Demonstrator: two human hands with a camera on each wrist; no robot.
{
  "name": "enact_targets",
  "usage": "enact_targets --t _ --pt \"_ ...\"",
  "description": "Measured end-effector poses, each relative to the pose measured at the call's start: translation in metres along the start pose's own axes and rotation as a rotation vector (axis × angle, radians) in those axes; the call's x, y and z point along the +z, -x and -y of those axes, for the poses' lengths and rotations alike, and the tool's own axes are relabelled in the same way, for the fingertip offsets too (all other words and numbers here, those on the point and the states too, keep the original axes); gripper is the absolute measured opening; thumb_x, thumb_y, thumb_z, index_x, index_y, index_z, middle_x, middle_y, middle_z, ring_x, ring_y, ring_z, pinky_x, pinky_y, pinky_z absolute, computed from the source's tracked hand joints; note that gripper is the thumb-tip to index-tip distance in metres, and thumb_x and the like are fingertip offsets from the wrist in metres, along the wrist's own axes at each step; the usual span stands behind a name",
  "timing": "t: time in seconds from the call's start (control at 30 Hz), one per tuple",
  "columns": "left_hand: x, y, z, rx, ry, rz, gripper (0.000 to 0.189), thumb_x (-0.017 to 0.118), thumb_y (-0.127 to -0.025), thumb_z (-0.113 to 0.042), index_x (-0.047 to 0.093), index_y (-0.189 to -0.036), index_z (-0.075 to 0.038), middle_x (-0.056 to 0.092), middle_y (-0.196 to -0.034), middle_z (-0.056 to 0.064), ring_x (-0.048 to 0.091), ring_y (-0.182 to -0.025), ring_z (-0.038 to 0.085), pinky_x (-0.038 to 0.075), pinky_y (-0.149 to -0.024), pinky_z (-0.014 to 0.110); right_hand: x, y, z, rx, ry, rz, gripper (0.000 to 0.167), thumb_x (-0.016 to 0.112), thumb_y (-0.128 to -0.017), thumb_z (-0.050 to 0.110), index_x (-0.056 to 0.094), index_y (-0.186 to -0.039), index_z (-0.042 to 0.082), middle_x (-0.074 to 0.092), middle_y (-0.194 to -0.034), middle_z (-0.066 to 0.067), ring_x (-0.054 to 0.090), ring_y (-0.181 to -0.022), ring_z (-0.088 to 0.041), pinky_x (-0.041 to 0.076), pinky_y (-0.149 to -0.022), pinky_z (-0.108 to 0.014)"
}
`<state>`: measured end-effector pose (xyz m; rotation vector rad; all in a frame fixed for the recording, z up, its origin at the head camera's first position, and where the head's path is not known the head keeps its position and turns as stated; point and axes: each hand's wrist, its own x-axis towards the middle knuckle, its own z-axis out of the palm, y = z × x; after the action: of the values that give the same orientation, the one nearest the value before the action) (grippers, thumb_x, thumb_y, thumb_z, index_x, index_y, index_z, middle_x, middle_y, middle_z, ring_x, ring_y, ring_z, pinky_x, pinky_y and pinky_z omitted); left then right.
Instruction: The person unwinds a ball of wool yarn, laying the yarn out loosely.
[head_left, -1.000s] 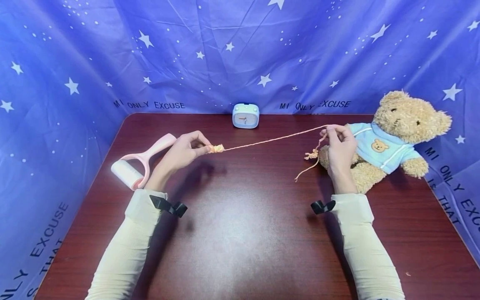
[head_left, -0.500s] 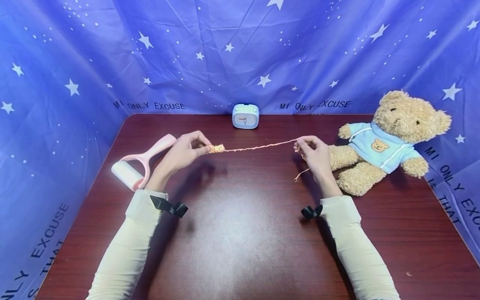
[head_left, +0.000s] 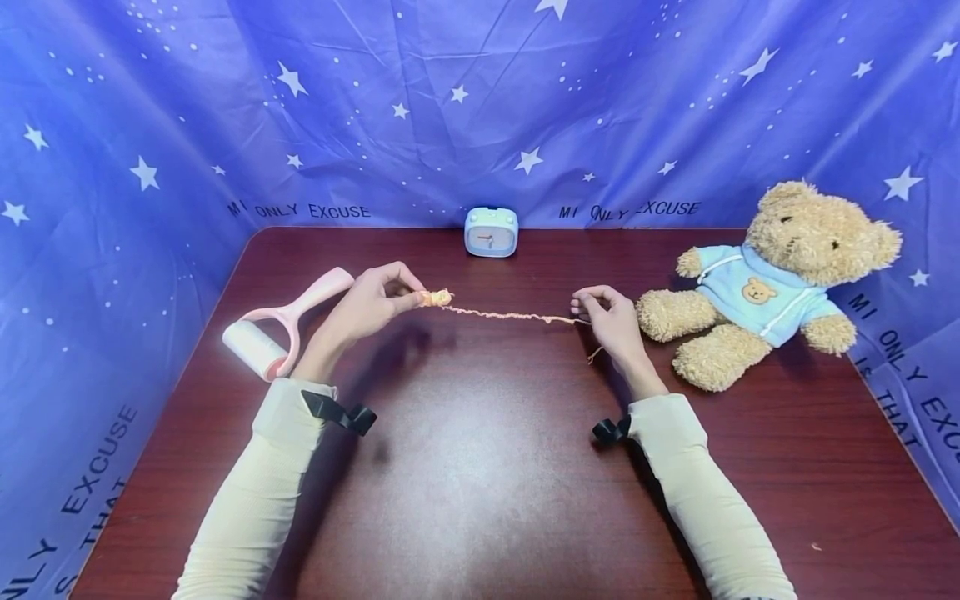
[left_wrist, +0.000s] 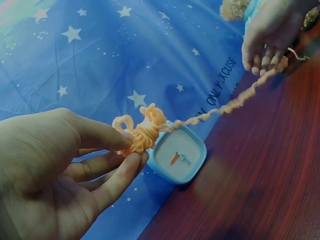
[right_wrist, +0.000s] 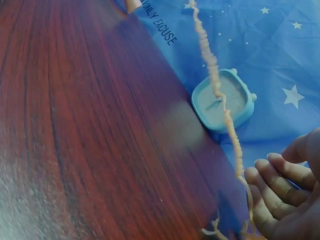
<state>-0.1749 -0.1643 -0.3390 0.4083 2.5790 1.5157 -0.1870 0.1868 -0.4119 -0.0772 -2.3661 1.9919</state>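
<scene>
In the left wrist view my left hand (left_wrist: 65, 165) pinches a small orange yarn bundle (left_wrist: 142, 137) with loops, between thumb and fingertips. From it a twisted orange yarn strand (head_left: 510, 316) runs right, kinked and nearly level in the head view. My right hand (head_left: 611, 321) is at the strand's other end, fingers loosely bent. Its thumb stands apart from the fingers in the right wrist view, and the strand (right_wrist: 229, 122) passes right at the fingertips (right_wrist: 250, 174). A loose yarn tail (head_left: 595, 356) shows below that hand.
A pink lint roller (head_left: 258, 346) lies on the dark red table (head_left: 480, 467) behind my left wrist. At the back edge stands a blue clock (head_left: 491, 232). A teddy bear (head_left: 761, 287) in a blue top sits right of my right hand. Starry blue cloth (head_left: 480, 108) surrounds the table.
My right hand has moved left and down from in front of the bear, and its fingers have loosened. The strand has gone from taut to kinked and lower. My left hand has stayed put.
</scene>
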Motion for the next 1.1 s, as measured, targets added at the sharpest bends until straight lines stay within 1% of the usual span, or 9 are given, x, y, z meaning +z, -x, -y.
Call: enact_targets --t 0.2,0.4,0.47,0.6,0.7,0.77,0.93,1.0,1.1 --pt "0.002 -0.001 -0.002 0.009 0.011 0.003 0.012 0.067 -0.089 -0.01 0.063 -0.097 -0.003 0.065 -0.088 0.009 0.061 -0.079 0.015 0.046 -0.067 0.021 0.007 0.001 0.001 -0.049 -0.009 0.01 0.028 0.054 -0.098 0.014 0.06 -0.109 -0.011 0.068 -0.094 -0.014 0.068 -0.079 -0.009 0.056 -0.081 -0.027" --pt "0.003 -0.002 -0.004 0.019 0.005 -0.006 0.011 0.067 -0.089 -0.01 0.063 -0.097 -0.003 0.066 -0.09 0.01 0.061 -0.079 0.013 0.047 -0.068 0.021 0.019 0.004 0.004 -0.083 0.047 0.038 0.027 0.056 -0.097 0.02 0.062 -0.108 -0.005 0.069 -0.095 -0.016 0.068 -0.08 -0.016 0.056 -0.067 -0.025" --pt "0.004 -0.002 -0.004 0.018 0.009 -0.007 0.011 0.067 -0.089 -0.01 0.063 -0.097 -0.003 0.067 -0.09 0.01 0.061 -0.078 0.011 0.047 -0.068 0.021 0.025 0.007 0.011 -0.089 0.03 0.062 0.025 0.057 -0.096 0.016 0.062 -0.107 -0.006 0.068 -0.097 -0.023 0.068 -0.078 -0.017 0.058 -0.068 -0.03" --pt "0.004 -0.001 -0.005 0.015 0.014 -0.006 0.012 0.067 -0.089 -0.01 0.063 -0.097 -0.003 0.066 -0.09 0.009 0.06 -0.078 0.011 0.046 -0.068 0.021 0.039 0.011 0.017 -0.12 0.001 0.108 0.023 0.059 -0.095 0.012 0.063 -0.108 -0.007 0.066 -0.099 -0.028 0.069 -0.08 -0.017 0.058 -0.074 -0.038" --pt "0.005 -0.002 -0.006 0.014 0.017 -0.007 0.013 0.067 -0.089 -0.011 0.063 -0.097 -0.002 0.066 -0.09 0.009 0.06 -0.078 0.011 0.046 -0.068 0.021 0.05 0.011 0.016 -0.153 0.046 0.122 0.022 0.062 -0.093 0.015 0.065 -0.107 -0.002 0.067 -0.099 -0.023 0.069 -0.085 -0.023 0.058 -0.075 -0.034" --pt "0.006 -0.002 -0.006 0.015 0.018 -0.005 0.013 0.067 -0.089 -0.011 0.063 -0.098 -0.002 0.066 -0.09 0.008 0.06 -0.078 0.011 0.046 -0.068 0.021 0.058 0.012 0.018 -0.178 0.09 0.131 0.02 0.063 -0.092 0.016 0.066 -0.106 0.001 0.068 -0.102 -0.021 0.067 -0.087 -0.023 0.056 -0.075 -0.027" --pt "0.007 -0.003 -0.006 0.016 0.016 -0.01 0.013 0.067 -0.088 -0.011 0.063 -0.097 -0.002 0.067 -0.089 0.008 0.061 -0.078 0.011 0.046 -0.068 0.022 0.079 0.017 0.023 -0.225 0.127 0.172 0.018 0.065 -0.091 0.016 0.067 -0.105 0.005 0.069 -0.099 -0.014 0.062 -0.08 -0.01 0.05 -0.071 -0.017" --pt "0.007 -0.004 -0.006 0.019 0.008 -0.015 0.012 0.068 -0.088 -0.01 0.064 -0.096 -0.003 0.067 -0.089 0.008 0.061 -0.077 0.012 0.046 -0.068 0.023 0.088 0.019 0.025 -0.228 0.109 0.199 0.019 0.065 -0.091 0.015 0.067 -0.106 0.005 0.069 -0.099 -0.014 0.062 -0.08 -0.009 0.051 -0.072 -0.017" --pt "0.008 -0.005 -0.007 0.026 -0.003 -0.018 0.011 0.069 -0.087 -0.011 0.064 -0.095 -0.005 0.067 -0.088 0.008 0.061 -0.077 0.012 0.047 -0.068 0.023 0.1 0.023 0.028 -0.22 0.081 0.238 0.021 0.065 -0.091 0.015 0.067 -0.108 0.005 0.069 -0.1 -0.013 0.064 -0.084 -0.016 0.053 -0.075 -0.02"
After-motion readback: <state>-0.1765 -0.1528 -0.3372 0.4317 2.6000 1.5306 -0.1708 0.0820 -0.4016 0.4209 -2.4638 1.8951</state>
